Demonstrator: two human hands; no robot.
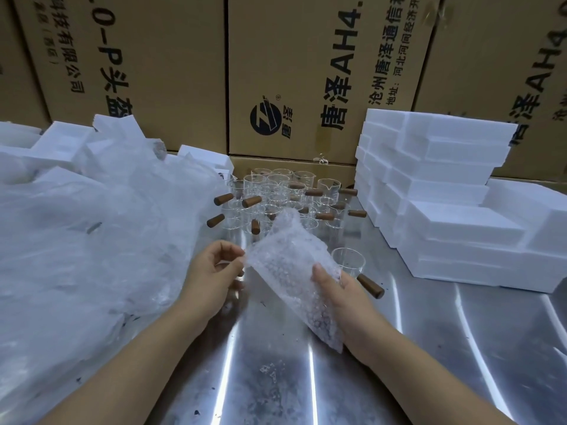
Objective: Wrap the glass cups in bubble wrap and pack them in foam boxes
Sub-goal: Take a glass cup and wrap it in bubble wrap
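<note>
A sheet of bubble wrap point(288, 265) is held up over the steel table between both hands. My left hand point(214, 271) pinches its left edge. My right hand point(340, 297) grips it lower down, thumb on top of the sheet. Just behind my right hand stands one glass cup point(348, 260) with a brown wooden handle point(370, 286) pointing to the right. Several more glass cups point(285, 197) with wooden handles stand grouped at the back of the table. White foam boxes point(445, 194) are stacked at the right.
A big heap of clear plastic and bubble wrap point(86, 234) covers the left of the steel table point(276, 378), with loose foam pieces point(67, 139) behind it. Large cardboard cartons point(291, 72) form a wall at the back.
</note>
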